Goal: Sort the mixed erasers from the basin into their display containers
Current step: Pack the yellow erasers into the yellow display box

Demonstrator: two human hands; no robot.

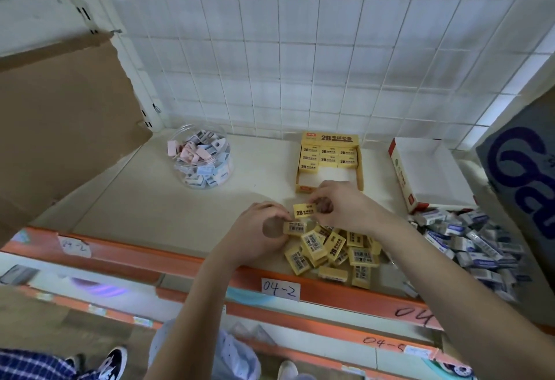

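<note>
The left grip is clamped on a yellow eraser, barcode up, at the far edge of the pile of yellow erasers on the shelf. The right grip pinches a second yellow eraser just beside it. The partly filled yellow display box stands just beyond. A clear jar sits far left, and blue-white erasers are heaped at the right.

On the shelf, a jar of erasers stands at the back left, a part-filled display box behind a loose eraser pile at the front edge, with another box and a second heap to the right.
</note>
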